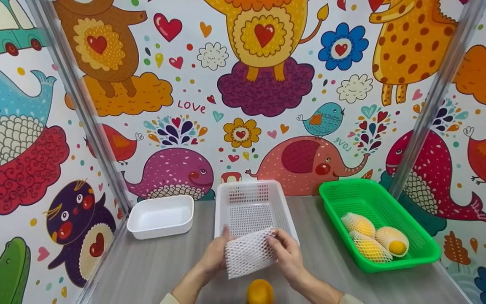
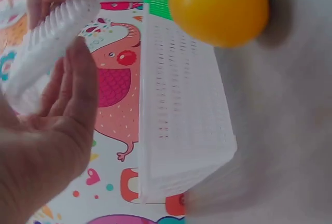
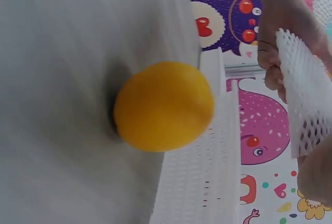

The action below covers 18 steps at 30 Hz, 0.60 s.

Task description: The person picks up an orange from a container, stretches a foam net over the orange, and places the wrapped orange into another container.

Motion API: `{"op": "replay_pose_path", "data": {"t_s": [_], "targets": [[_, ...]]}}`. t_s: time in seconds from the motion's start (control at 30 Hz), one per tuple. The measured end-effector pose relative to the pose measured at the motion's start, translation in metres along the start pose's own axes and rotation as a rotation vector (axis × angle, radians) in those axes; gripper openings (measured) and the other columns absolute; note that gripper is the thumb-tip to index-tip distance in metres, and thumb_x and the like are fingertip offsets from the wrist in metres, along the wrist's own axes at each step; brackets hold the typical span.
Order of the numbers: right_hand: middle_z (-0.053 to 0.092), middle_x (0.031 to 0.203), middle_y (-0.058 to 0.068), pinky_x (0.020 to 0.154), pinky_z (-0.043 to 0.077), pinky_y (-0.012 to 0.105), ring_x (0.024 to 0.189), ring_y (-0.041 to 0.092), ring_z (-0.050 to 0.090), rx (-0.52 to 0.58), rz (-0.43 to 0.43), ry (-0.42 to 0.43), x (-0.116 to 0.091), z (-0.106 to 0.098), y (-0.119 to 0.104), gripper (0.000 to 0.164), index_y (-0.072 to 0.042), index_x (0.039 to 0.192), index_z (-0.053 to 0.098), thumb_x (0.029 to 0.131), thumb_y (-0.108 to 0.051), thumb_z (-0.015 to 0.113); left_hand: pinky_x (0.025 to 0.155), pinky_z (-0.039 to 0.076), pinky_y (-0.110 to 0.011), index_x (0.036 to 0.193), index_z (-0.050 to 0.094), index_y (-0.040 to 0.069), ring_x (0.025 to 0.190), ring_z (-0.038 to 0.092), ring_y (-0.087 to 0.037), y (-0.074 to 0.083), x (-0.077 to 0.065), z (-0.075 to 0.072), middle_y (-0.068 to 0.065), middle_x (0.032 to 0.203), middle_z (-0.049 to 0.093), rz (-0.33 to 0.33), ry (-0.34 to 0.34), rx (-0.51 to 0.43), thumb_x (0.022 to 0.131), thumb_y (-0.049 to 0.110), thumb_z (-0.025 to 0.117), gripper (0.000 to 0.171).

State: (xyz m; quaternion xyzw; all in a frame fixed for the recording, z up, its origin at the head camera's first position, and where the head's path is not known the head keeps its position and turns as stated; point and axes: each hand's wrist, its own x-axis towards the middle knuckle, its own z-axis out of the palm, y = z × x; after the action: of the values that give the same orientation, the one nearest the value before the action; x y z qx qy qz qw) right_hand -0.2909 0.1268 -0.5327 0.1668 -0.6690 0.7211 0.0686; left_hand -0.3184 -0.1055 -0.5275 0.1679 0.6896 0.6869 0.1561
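Note:
A white foam fruit net (image 1: 249, 254) is stretched between both hands, flat and with no fruit in it. My left hand (image 1: 213, 255) grips its left end, with the thumb up along the edge. At the opposite end, the thumb and fingers of my right hand (image 1: 287, 256) pinch the net's upper corner. Below the hands, a bare orange-yellow fruit (image 1: 260, 292), like a mango or an orange, lies on the table; both wrist views show it close up, the right wrist view with the whole fruit (image 3: 164, 107).
Behind the hands stands a white perforated basket (image 1: 249, 215). To its left is a smaller white tub (image 1: 160, 217). A green basket (image 1: 403, 264) at the right holds several yellow fruits (image 1: 369, 247) in foam nets. Patterned walls enclose the grey table (image 1: 150, 261).

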Motion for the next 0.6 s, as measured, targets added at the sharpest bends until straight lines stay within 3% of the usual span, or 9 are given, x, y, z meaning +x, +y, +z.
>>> {"op": "replay_pose_path", "data": {"t_s": [0.1,0.17,0.3,0.4,0.47,0.6], "targets": [[0.066,0.101,0.009,0.075,0.057,0.029,0.086,0.017,0.064,0.169,0.122,-0.014,0.004,0.0,-0.006,0.026,0.007,0.119,0.061,0.109,-0.009,0.043,0.078,0.063,-0.035,0.129,0.065,-0.006,0.092,0.074,-0.022,0.001,0.003,0.002,-0.013,0.109,0.075,-0.062,0.024,-0.261,0.11,0.065,0.026,0.083],[0.067,0.096,0.006,0.069,0.056,0.029,0.08,0.016,0.064,0.271,0.191,-0.023,0.007,0.001,-0.007,0.027,0.002,0.113,0.063,0.107,-0.007,0.038,0.078,0.063,-0.038,0.132,0.063,-0.006,0.094,0.074,-0.023,0.001,0.006,0.008,-0.013,0.111,0.074,-0.075,0.022,-0.321,0.11,0.062,0.033,0.078],[0.066,0.081,0.0,0.057,0.049,0.023,0.064,0.009,0.058,0.379,0.287,-0.013,0.01,0.007,-0.004,0.03,-0.008,0.1,0.066,0.103,-0.004,0.036,0.088,0.06,-0.036,0.137,0.063,-0.004,0.104,0.071,-0.02,-0.001,0.008,0.031,-0.01,0.119,0.073,-0.045,-0.049,-0.297,0.112,0.046,0.044,0.059],[0.068,0.081,-0.002,0.059,0.049,0.022,0.066,0.007,0.059,0.396,0.324,0.008,0.009,0.011,0.0,0.032,-0.009,0.099,0.069,0.106,-0.007,0.038,0.09,0.058,-0.035,0.136,0.065,-0.001,0.106,0.069,-0.018,-0.005,0.011,0.049,-0.008,0.12,0.073,-0.041,-0.073,-0.27,0.11,0.039,0.053,0.05],[0.071,0.088,0.0,0.067,0.054,0.024,0.075,0.009,0.064,0.385,0.328,0.005,0.007,0.013,0.003,0.032,-0.005,0.105,0.069,0.11,-0.012,0.038,0.088,0.059,-0.034,0.133,0.069,0.001,0.103,0.068,-0.017,-0.006,0.014,0.057,-0.007,0.117,0.073,-0.042,-0.022,-0.242,0.107,0.036,0.061,0.044],[0.074,0.1,0.003,0.077,0.058,0.027,0.087,0.013,0.07,0.341,0.323,0.005,0.005,0.014,0.006,0.035,0.0,0.117,0.068,0.114,-0.02,0.04,0.078,0.062,-0.035,0.114,0.074,0.002,0.09,0.069,-0.016,-0.007,0.016,0.064,-0.004,0.101,0.073,-0.034,0.152,-0.198,0.1,0.032,0.075,0.033]]}}
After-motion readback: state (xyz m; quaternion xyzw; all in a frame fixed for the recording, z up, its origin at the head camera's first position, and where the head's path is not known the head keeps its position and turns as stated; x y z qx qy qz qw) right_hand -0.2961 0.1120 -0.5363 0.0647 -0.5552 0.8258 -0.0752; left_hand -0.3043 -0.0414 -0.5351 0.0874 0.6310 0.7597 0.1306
